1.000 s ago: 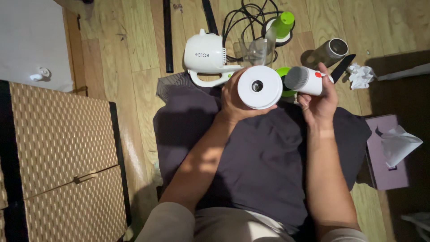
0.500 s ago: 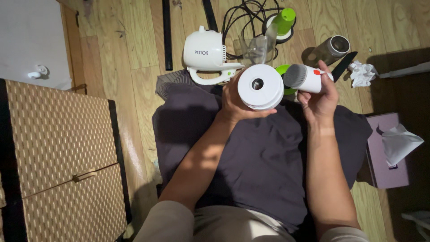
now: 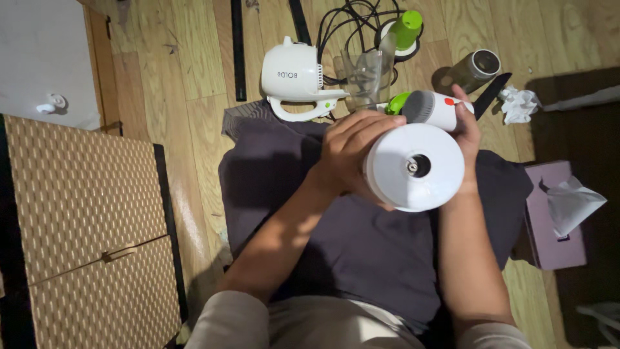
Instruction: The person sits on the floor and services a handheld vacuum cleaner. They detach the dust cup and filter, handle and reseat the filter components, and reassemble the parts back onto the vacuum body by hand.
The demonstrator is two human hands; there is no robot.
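Note:
My left hand [image 3: 349, 152] grips a round white disc-shaped appliance part [image 3: 414, 167] with a small dark hole at its centre, its flat face turned up toward the camera. My right hand [image 3: 466, 132] holds a white cylindrical motor handle [image 3: 436, 110] with a grey end, a red button and a green piece beside it. The disc partly covers my right hand. Both hands hover above a dark grey cloth [image 3: 361, 239] spread on the wooden floor.
On the floor beyond the cloth lie a white handheld appliance [image 3: 294, 77], a clear plastic beaker [image 3: 367, 77], black cables, a green-topped attachment [image 3: 405, 29], a metal cup [image 3: 476, 68] and crumpled paper [image 3: 516, 103]. A purple tissue box [image 3: 552, 216] stands right, a woven box [image 3: 84, 220] left.
The white disc has come closer to the camera and lower in view, now covering part of my right hand. The handle stays in my right hand.

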